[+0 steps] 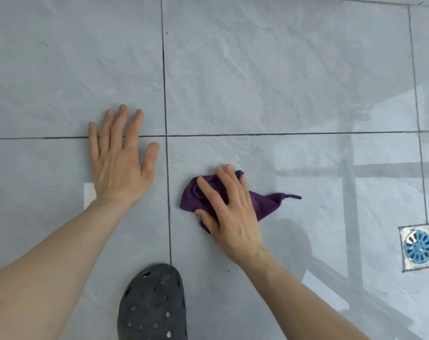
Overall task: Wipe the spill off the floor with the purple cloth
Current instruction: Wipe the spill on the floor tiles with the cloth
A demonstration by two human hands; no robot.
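Observation:
A crumpled purple cloth point(270, 203) lies on the grey tiled floor point(270, 82), just right of a dark grout line. My right hand point(229, 212) presses down on it, fingers spread over its left part and thumb curled at its lower edge; a thin tail of cloth sticks out to the right. My left hand point(121, 163) rests flat on the floor to the left, fingers apart, holding nothing. Pale wet streaks point(229, 54) show on the tile beyond the cloth.
A dark grey perforated clog point(153, 305) stands at the bottom centre, close to both arms. A square floor drain with a blue grate point(419, 246) sits at the right edge. A small white patch point(88, 193) shows by my left wrist.

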